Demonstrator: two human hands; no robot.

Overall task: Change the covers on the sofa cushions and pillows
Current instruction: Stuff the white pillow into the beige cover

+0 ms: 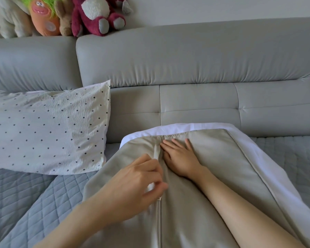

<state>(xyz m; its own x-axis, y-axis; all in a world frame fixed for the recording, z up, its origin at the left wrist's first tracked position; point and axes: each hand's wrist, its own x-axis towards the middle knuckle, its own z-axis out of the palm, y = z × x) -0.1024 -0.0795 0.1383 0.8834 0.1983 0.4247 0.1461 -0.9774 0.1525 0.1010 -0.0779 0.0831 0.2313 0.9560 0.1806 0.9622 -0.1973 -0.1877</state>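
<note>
On the quilted blue sofa seat [25, 203], the beige zippered cushion cover [213, 167] lies flat under the released right hand [181, 158], while the left hand [138, 181] pinches the zipper slider [159, 198], which I judge may snag the white inner fabric [157, 153] showing in the open gap.

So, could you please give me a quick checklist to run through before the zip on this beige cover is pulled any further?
1. Left hand pinches the zip pull: ok.
2. Right hand lies flat on the beige cover, steadying it: ok.
3. Zip closed along its near stretch: ok.
4. Far stretch closed: not ok, white filling shows in the gap.
5. Filling clear of the zip teeth: cannot tell.
6. Right fingers clear of the zip line: not ok, they lie right beside it.
</note>
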